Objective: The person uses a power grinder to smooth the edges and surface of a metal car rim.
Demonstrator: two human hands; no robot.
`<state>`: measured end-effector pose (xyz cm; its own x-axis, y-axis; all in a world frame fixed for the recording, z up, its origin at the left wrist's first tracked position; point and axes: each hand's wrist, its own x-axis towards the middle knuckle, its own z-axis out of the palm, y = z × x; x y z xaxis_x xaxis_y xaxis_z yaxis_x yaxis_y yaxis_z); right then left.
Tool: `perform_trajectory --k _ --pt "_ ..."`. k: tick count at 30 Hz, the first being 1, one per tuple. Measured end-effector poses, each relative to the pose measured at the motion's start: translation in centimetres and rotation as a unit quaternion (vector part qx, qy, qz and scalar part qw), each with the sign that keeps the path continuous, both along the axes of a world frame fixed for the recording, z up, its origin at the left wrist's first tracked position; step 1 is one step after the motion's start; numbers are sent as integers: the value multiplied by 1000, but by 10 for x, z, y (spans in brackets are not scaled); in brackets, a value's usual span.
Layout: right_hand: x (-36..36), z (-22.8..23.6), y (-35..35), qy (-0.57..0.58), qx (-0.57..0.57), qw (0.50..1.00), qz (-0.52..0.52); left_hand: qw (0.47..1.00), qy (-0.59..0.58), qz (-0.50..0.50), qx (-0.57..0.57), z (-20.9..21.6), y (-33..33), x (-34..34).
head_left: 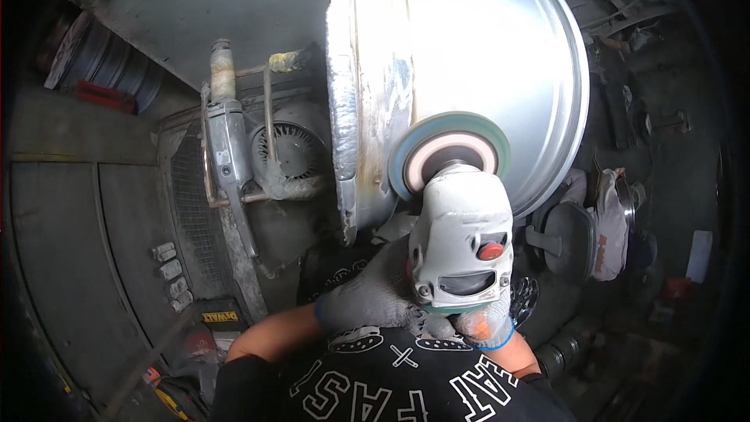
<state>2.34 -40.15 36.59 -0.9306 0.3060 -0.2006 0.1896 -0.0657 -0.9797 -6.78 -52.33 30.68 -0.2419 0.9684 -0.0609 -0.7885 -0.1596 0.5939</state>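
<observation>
A big silvery metal wheel rim [492,47] fills the upper middle, its left edge rough and stained. Against its lower side sits the round disc [498,144] of a dusty white angle grinder [462,215] with a red button. The disc looks smeared, as if spinning. My left hand [371,293], in a grey knit glove, is closed on the left side of the grinder's body; part of its fingers is hidden. My right hand [486,327], gloved with a blue cuff, is closed around the grinder's rear end, close to my black shirt.
Left of the rim stands a dusty metal frame with a long grey lever tool [228,141] and a round vented motor [289,148]. Another wheel rim [117,70] lies at the far left. A dusty rounded grey object [566,238] and a light cloth [611,227] are at the right.
</observation>
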Motion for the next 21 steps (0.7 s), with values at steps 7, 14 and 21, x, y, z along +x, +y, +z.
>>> perform_trajectory --k 7,14,21 --pt "10 -3 4 33 15 998 47 999 4 35 17 -1 4 6" --pt "18 -3 -6 -26 55 998 -15 997 -77 15 23 1 -5 12" --pt "24 1 -13 -78 46 996 -20 974 -222 -52 16 -15 -8 22"
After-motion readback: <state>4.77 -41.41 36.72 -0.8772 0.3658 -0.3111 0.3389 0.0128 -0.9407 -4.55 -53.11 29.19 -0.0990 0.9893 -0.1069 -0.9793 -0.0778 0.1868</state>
